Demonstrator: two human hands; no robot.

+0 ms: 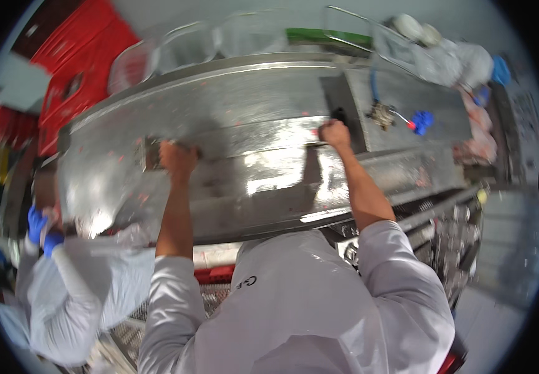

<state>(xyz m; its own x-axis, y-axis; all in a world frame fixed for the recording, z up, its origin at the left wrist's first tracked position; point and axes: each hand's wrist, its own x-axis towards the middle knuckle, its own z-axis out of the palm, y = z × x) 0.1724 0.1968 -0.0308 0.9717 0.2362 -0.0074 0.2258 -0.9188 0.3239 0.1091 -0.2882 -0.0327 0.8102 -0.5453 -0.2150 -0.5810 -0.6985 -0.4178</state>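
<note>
My left hand [180, 159] is closed over the left-middle part of a wet steel worktable [219, 93]. It grips a scraper-like tool [151, 154] with a flat rectangular end; a dark bit shows at the other side of the fist. My right hand [335, 133] is a fist low over the table, right of the middle. Something black [339, 115] sticks out beyond its knuckles, too blurred to name. Small reddish scraps are scattered over the steel, and bright reflections lie between my hands.
On a raised steel board [406, 93] at right lie a blue-and-red item [420, 121] and a brass-coloured fitting [381, 116]. Raw meat [478, 134] sits beyond it. Red crates [82, 56] and clear bins [188, 47] line the back. A co-worker in blue gloves [37, 225] stands left.
</note>
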